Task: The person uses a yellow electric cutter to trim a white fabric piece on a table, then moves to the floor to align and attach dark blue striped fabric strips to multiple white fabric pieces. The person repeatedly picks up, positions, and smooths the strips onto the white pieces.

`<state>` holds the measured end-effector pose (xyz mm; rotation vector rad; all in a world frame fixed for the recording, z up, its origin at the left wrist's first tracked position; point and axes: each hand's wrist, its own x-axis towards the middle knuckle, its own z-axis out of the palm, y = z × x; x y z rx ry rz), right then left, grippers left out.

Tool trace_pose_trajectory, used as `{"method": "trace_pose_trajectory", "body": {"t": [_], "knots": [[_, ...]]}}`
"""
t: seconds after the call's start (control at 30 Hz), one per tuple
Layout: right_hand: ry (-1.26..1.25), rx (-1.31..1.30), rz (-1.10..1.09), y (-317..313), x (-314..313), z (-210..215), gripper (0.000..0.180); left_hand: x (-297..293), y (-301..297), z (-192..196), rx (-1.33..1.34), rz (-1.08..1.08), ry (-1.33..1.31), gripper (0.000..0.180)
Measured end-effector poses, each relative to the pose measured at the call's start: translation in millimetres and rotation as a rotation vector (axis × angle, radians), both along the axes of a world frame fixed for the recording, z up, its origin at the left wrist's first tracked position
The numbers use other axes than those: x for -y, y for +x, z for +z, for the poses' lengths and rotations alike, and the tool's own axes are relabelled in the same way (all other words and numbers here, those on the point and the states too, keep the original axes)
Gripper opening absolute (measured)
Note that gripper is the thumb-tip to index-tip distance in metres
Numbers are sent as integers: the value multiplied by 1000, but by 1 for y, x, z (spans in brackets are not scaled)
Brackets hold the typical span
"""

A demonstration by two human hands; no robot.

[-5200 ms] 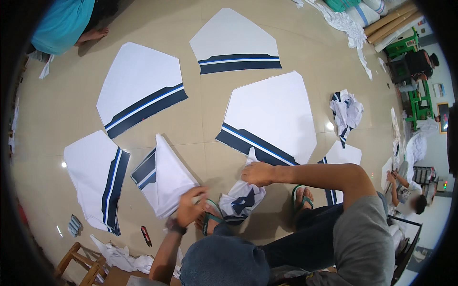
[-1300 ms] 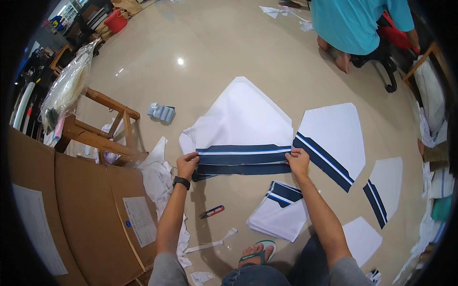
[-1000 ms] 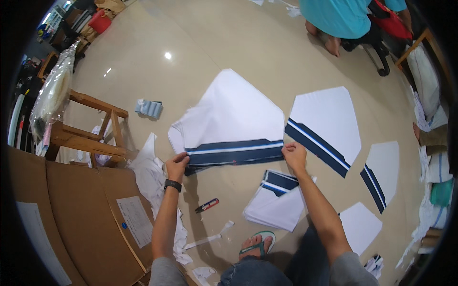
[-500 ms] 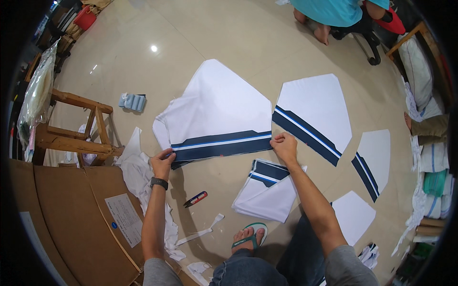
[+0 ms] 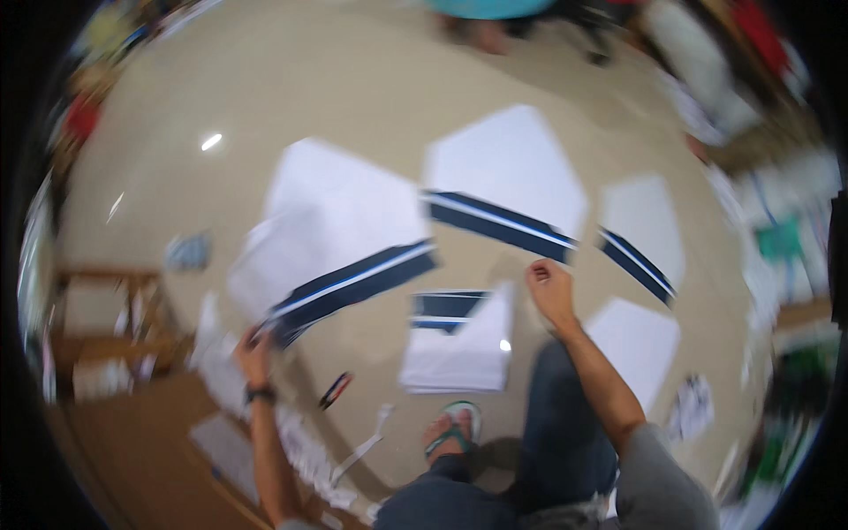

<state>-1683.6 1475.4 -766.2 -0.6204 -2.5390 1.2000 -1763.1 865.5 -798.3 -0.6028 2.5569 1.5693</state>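
Note:
Several white fabric panels with navy-and-blue striped bands lie on the floor. At the lower left corner of the left panel stack (image 5: pixel 353 190), the fingers of my left hand (image 5: pixel 253 355) are closed on the fabric edge; motion smears them, and the cloth's left side is blurred. My right hand (image 5: pixel 551 287) is over the floor below the middle panel (image 5: pixel 508 163), apart from it. Its fingers are curled in, with nothing visible in them. Between my hands lies a folded striped white fabric piece (image 5: pixel 455 362). Red-and-dark thread snips (image 5: pixel 336 389) rest nearer my left forearm.
A smaller striped panel (image 5: pixel 647 221) and a plain white piece (image 5: pixel 632 349) lie at right. White scraps (image 5: pixel 291 455) trail beside a cardboard box (image 5: pixel 132 442) and wooden stool (image 5: pixel 110 344). A light-blue bundle (image 5: pixel 188 252) sits farther left. Another person in blue (image 5: pixel 490 7) is at the far edge.
My right hand has left the left stack's right corner and moved right. My left hand stays at its lower left corner. The whole view has shifted and turned, blurring the picture.

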Motion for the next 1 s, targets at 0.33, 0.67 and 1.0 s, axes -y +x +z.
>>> {"method": "trace_pose_trajectory", "body": {"t": [0.33, 0.67, 1.0], "knots": [[111, 247, -960, 458, -202, -49, 13, -91, 90, 70, 32, -309, 29, 49], [526, 197, -1501, 653, -344, -9, 23, -229, 46, 135, -638, -1135, -1034, 35], [803, 681, -1173, 673, -457, 70, 12, -390, 52, 178, -330, -1020, -236, 34]]}}
